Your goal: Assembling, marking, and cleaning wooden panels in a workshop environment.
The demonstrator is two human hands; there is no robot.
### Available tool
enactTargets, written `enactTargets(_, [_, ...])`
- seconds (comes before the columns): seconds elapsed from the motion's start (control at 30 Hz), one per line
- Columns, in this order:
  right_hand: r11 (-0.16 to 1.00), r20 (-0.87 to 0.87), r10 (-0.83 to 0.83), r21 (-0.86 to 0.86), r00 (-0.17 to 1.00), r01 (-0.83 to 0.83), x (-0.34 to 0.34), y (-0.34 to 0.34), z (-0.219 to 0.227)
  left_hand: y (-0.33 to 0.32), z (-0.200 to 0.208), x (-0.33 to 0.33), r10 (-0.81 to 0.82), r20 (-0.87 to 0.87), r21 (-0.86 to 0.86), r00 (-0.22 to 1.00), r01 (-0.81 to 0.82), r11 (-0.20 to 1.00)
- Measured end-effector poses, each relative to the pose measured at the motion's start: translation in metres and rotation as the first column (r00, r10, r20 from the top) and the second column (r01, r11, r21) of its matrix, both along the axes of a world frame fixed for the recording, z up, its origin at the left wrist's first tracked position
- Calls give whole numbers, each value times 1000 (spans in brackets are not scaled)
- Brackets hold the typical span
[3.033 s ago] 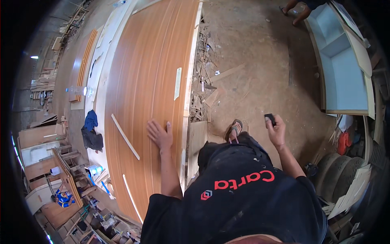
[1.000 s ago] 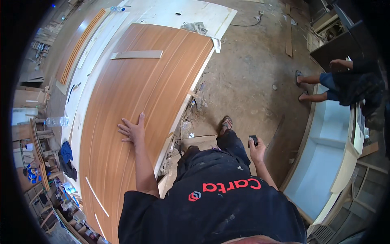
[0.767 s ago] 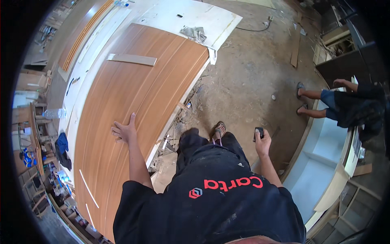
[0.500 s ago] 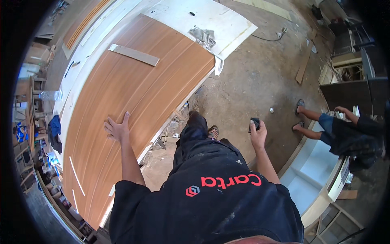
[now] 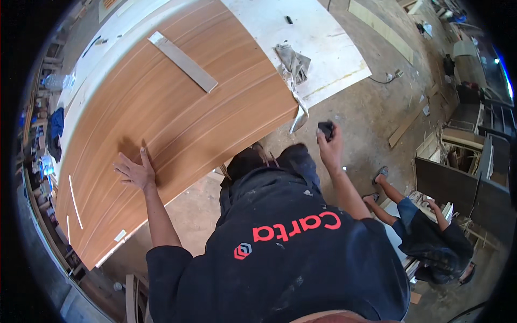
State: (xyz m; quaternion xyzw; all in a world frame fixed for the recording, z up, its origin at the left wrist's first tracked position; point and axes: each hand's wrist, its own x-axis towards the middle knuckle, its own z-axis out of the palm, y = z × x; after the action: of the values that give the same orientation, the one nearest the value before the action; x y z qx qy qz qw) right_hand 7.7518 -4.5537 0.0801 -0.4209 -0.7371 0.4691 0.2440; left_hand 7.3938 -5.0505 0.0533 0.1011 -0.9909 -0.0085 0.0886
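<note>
A large brown wood-grain panel [image 5: 183,118] lies in front of me and to the left. Over its near left part is my left hand [image 5: 135,170], fingers spread and nothing in them; a shadow falls beside it, and I cannot tell whether the palm touches. My right hand [image 5: 330,146] is closed round a small black block [image 5: 325,130], held off the panel's right end. Farther along the panel rests a flat grey strip [image 5: 184,62]. A crumpled grey cloth [image 5: 293,63] lies by the panel's far right corner.
Beneath the panel is a white board [image 5: 334,51], with a small black piece [image 5: 289,20] on it. Thin white strips [image 5: 75,202] lie on the panel's left end. Another person [image 5: 433,231] stands at the right, near dark cabinet panels [image 5: 447,183]. A plastic bottle [image 5: 59,82] is at far left.
My right hand has moved forward and left with the black block, nearer the panel's right end. My left hand stays spread over the panel. The view has shifted, and my legs are closer to the panel.
</note>
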Motion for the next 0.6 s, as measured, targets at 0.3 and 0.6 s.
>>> enactTargets(0.3, [924, -4, 249, -299, 968, -239, -91, 102, 6, 19, -19, 39, 188, 121, 11, 975, -190, 982])
enactTargets(0.6, [855, 182, 355, 333, 917, -398, -147, 180, -7, 197, 15, 88, -75, 126, 45, 989, 69, 997])
